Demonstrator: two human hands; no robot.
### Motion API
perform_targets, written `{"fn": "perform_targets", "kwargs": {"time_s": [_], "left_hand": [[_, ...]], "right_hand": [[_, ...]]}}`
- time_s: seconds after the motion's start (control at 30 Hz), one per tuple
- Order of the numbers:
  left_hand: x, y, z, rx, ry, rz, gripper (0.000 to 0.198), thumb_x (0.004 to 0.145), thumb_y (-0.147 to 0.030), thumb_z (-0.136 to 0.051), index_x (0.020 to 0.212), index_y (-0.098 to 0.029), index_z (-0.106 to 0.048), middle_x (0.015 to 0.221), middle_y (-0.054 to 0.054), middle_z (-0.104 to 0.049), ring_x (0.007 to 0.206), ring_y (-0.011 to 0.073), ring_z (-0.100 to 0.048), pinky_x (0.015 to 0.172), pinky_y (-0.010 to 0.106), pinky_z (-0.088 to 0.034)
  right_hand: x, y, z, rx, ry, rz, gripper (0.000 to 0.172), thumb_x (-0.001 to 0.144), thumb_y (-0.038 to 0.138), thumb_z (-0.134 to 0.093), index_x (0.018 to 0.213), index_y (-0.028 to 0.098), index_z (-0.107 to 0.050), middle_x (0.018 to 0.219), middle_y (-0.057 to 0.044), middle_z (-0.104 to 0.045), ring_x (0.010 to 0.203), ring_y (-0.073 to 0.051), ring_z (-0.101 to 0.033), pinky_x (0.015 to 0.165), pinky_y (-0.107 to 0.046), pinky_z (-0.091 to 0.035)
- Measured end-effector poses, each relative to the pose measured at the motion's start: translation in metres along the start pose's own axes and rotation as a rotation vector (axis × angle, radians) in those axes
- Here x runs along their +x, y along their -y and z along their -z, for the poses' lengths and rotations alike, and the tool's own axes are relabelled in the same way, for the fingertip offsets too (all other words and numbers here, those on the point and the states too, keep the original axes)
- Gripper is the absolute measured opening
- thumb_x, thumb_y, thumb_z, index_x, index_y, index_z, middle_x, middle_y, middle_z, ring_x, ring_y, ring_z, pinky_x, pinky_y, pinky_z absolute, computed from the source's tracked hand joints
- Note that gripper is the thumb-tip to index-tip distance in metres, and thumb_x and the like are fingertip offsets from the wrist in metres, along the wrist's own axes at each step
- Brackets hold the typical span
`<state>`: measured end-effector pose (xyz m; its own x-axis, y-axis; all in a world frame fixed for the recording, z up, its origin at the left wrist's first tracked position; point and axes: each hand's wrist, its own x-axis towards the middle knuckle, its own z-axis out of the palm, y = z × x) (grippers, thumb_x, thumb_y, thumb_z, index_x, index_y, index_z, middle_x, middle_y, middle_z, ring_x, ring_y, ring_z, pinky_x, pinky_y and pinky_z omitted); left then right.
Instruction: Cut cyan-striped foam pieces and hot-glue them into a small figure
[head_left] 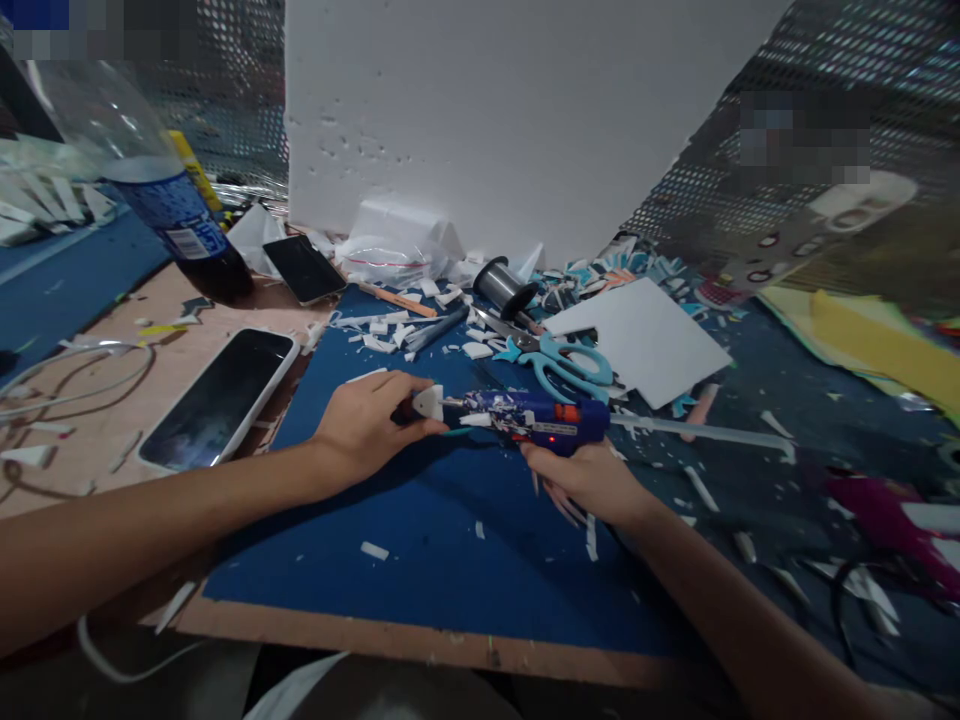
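My right hand (589, 478) grips a blue hot glue gun (544, 418), its nozzle pointing left and a clear glue stick (697, 432) jutting out of its back to the right. At the nozzle tip, my left hand (369, 420) pinches a small white foam piece (429, 402). Both hands hover just over a blue sheet (420, 540) strewn with white foam scraps.
Teal scissors (562, 362), a wire spool (501, 284), a pencil (396, 299) and a white foam sheet (649, 338) lie behind the gun. A big white foam board (510, 120) stands at the back. Two phones (221, 398) (304, 268) and a cola bottle (176, 215) sit left.
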<state>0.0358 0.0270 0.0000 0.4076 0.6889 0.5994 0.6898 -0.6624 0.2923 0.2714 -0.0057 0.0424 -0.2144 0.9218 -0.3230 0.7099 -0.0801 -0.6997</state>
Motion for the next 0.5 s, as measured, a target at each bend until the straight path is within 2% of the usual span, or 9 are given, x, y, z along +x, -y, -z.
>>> {"fn": "perform_targets", "kwargs": {"time_s": [0.17, 0.23, 0.37, 0.5], "left_hand": [[-0.0001, 0.0005, -0.0001, 0.002, 0.009, 0.012, 0.034, 0.085, -0.049, -0.058, 0.091, -0.017, -0.064, 0.063, -0.002, -0.066, 0.054, 0.0106, -0.060, 0.051, 0.020, -0.044], [0.0000, 0.0006, 0.0001, 0.006, 0.015, 0.017, 0.033, 0.084, -0.049, -0.059, 0.091, -0.017, -0.064, 0.062, -0.002, -0.065, 0.054, 0.0107, -0.061, 0.051, 0.020, -0.044], [-0.0008, 0.0008, 0.0000, 0.008, 0.008, 0.019, 0.036, 0.085, -0.051, -0.058, 0.090, -0.015, -0.065, 0.061, -0.002, -0.065, 0.053, 0.0109, -0.060, 0.050, 0.020, -0.044], [-0.0019, 0.0014, -0.0008, 0.016, 0.000, 0.028, 0.037, 0.084, -0.052, -0.058, 0.090, -0.016, -0.065, 0.061, -0.002, -0.064, 0.054, 0.0109, -0.060, 0.050, 0.020, -0.044]], "right_hand": [[0.0012, -0.0057, -0.0001, -0.023, 0.027, 0.011, 0.051, 0.074, 0.039, -0.043, 0.028, 0.025, -0.025, 0.030, -0.001, -0.040, 0.036, -0.012, -0.046, 0.050, -0.026, -0.042], [0.0012, -0.0063, 0.0001, -0.021, 0.040, 0.002, 0.051, 0.074, 0.040, -0.044, 0.028, 0.025, -0.028, 0.030, -0.001, -0.040, 0.036, -0.012, -0.046, 0.050, -0.026, -0.042], [0.0005, -0.0025, 0.0011, 0.005, -0.017, -0.009, 0.041, 0.070, 0.039, -0.048, 0.034, 0.024, -0.035, 0.032, 0.000, -0.043, 0.036, -0.013, -0.046, 0.047, -0.026, -0.040], [0.0000, 0.0002, 0.0023, -0.004, 0.012, -0.025, 0.047, 0.071, 0.043, -0.048, 0.031, 0.024, -0.032, 0.032, -0.001, -0.043, 0.037, -0.013, -0.046, 0.045, -0.026, -0.039]]}}
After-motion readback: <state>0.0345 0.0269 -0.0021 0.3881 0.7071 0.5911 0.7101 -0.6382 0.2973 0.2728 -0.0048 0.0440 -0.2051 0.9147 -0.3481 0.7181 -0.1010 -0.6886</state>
